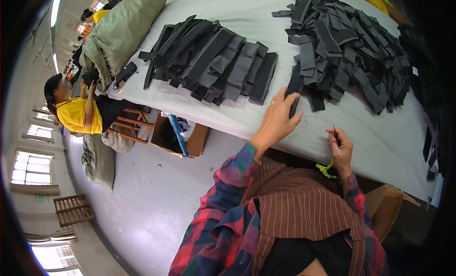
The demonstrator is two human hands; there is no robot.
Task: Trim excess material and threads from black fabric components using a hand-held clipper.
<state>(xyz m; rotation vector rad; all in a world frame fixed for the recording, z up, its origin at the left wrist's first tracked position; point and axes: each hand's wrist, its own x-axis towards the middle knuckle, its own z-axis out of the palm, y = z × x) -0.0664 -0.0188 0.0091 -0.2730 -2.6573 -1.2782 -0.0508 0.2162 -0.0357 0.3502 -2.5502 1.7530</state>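
My left hand (280,118) reaches over the table edge with its fingers spread. Its fingertips are at the lower end of a dark fabric strip (295,82); whether they touch it I cannot tell. To the right, my right hand (341,151) is closed around small dark pointed thread snips (337,137), their tip upward and much of them hidden by the fingers. Beyond my hands lies a tangled heap of dark grey fabric strips (349,52). Further left, more strips lie roughly side by side in an overlapping pile (209,57).
A white-covered table (228,117) spans the view, with loose threads near my hands. Yellow-green cord (326,169) hangs by its front edge. A cardboard box (195,142) and wooden stool (130,126) stand left, near a person in yellow (80,114). A large green sack (121,33) rests at far left.
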